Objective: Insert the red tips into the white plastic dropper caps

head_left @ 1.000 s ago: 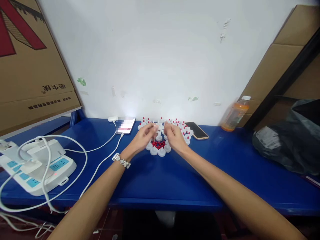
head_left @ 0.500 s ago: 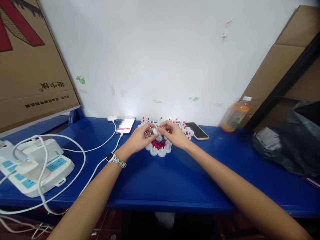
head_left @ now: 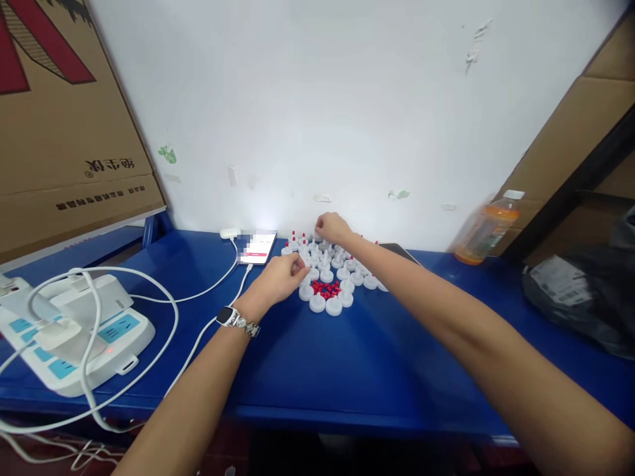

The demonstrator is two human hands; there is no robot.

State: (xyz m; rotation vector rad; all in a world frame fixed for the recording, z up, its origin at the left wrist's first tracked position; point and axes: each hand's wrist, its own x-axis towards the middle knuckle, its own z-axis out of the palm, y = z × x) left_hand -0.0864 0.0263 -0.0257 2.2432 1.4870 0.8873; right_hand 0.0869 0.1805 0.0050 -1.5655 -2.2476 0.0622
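A cluster of small white caps (head_left: 333, 305) lies on the blue table (head_left: 347, 357), with a little heap of red tips (head_left: 326, 288) in its middle. Several caps at the back carry red tips. My left hand (head_left: 281, 276), with a watch on the wrist, rests at the cluster's left edge, fingers curled; whether it holds a piece I cannot tell. My right hand (head_left: 331, 227) reaches over the cluster to its far side by the wall, fingertips pinched together down at the back row of caps.
A lit phone (head_left: 258, 246) on a white cable lies left of the caps, a dark phone (head_left: 397, 250) right of them. A white power strip (head_left: 74, 330) with cables sits at far left. An orange drink bottle (head_left: 489, 228), a black bag (head_left: 585, 291) and cardboard stand at right.
My hands were together over the cluster holding a small white piece. Now my right hand has reached to the back row and my left hand has dropped to the left edge.
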